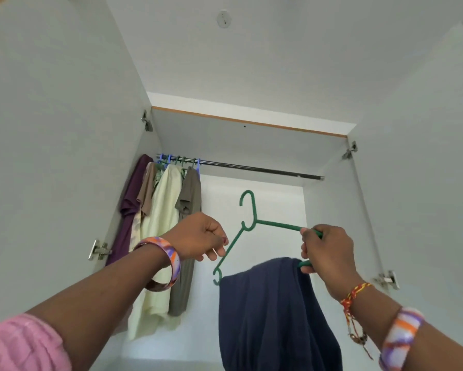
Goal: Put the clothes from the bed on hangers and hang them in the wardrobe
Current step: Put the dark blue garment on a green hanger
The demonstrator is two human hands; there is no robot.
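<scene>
- The right hand (325,250) is closed around the right end of a green hanger (254,223); its fingers are curled over both the upper arm and the lower bar of the hanger there.
- The left hand (201,236) is near the left arm of the hanger, with the fingers curled; the fingertips touch or almost touch this arm, but I cannot tell if they really pinch it.
- The hanger is held tilted between the two hands, with its hook pointing up, below the rail (251,167) and apart from it.
- A dark blue garment (273,317) is folded over the lower bar of the hanger and hangs down, just beside and below the right hand.
- Both wrists carry an orange and purple bangle; the right wrist also has a red and yellow thread.
- Further back, at the left end of the rail, several clothes (166,223) hang on hangers: purple, beige, cream and grey-brown ones.
- The wardrobe (51,129) is white inside, with metal hinges on both sides.
</scene>
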